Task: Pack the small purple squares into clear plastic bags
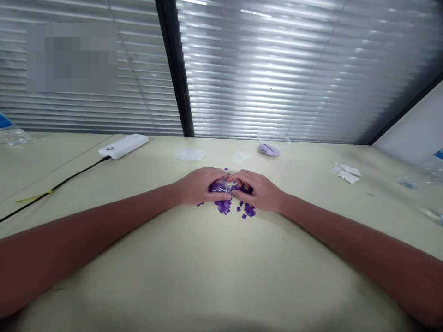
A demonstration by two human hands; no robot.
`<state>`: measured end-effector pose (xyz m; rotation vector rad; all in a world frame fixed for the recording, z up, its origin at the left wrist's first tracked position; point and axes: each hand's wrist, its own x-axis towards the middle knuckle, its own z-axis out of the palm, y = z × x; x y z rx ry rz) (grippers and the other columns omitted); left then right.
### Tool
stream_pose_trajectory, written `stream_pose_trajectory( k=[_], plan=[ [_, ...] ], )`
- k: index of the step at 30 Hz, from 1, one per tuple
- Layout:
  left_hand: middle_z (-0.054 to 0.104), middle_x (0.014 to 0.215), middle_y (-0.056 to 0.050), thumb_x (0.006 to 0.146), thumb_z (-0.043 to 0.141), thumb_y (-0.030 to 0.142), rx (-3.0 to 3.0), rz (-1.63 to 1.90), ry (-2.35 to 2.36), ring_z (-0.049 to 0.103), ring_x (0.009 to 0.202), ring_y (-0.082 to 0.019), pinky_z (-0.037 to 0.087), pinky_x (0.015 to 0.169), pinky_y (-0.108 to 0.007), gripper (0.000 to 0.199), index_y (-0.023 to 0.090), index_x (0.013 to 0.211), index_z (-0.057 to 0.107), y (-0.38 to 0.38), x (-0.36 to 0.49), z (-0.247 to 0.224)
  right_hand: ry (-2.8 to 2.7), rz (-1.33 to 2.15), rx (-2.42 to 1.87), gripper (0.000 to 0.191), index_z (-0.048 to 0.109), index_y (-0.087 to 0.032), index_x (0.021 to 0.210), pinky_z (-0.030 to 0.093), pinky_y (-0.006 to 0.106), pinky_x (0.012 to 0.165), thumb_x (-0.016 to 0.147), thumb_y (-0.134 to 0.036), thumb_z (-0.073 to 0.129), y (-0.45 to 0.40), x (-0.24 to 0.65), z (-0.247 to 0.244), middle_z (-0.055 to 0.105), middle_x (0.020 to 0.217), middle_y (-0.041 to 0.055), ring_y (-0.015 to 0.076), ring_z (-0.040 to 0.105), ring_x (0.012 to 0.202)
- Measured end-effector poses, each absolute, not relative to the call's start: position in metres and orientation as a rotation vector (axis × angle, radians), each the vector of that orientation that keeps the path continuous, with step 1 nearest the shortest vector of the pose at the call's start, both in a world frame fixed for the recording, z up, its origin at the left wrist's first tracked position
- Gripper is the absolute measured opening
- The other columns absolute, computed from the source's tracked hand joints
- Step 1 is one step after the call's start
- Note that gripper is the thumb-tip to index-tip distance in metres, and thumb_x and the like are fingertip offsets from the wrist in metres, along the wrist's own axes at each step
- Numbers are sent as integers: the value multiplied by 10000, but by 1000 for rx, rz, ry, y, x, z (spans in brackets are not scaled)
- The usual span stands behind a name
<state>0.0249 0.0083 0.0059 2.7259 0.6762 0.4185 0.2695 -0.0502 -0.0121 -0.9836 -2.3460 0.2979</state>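
Note:
Between my two hands, at the middle of the table, is a heap of small purple squares (223, 206). My left hand (198, 185) curls around a shiny clear plastic bag (220, 186) that appears to have purple squares in it. My right hand (265, 190) faces it with bent fingers and thumb around more purple squares (246, 188), its fingertips close to the bag's opening side. Loose squares (249, 211) are scattered on the table just in front of both hands. The fingers partly hide the bag and the heap.
Behind the hands lie clear plastic bags (189, 153) and a round clear container (269, 150) with pale purple pieces. A white power bank (123, 146) with a black cable (74, 175) is at left. White packets (346, 172) lie at right, plastic bottles at both edges.

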Motion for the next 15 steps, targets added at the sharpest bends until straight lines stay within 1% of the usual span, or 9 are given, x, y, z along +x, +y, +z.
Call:
stream_pose_trajectory(
  k=[4, 9, 15],
  plan=[
    [646, 885, -20, 920, 599, 661, 2730, 414, 664, 572, 806, -189, 371, 684, -287, 458, 207, 977, 620, 8, 25, 6, -2344, 289, -979, 276, 600, -268, 1256, 464, 303, 754, 981, -298, 613, -49, 270, -13, 648, 967, 23, 169, 590, 815],
    [630, 851, -14, 913, 603, 667, 2744, 422, 682, 563, 782, -186, 363, 674, -288, 461, 207, 946, 608, 9, 25, 5, -2343, 286, -983, 266, 607, -268, 1247, 460, 299, 736, 985, -315, 611, -50, 269, -12, 642, 946, 22, 168, 586, 799],
    [633, 874, -23, 919, 593, 667, 2750, 414, 670, 568, 802, -195, 367, 687, -288, 461, 208, 963, 608, 9, 25, 5, -2343, 295, -990, 264, 605, -273, 1245, 458, 296, 736, 985, -313, 612, -50, 269, -12, 633, 939, 15, 162, 583, 791]
  ],
)
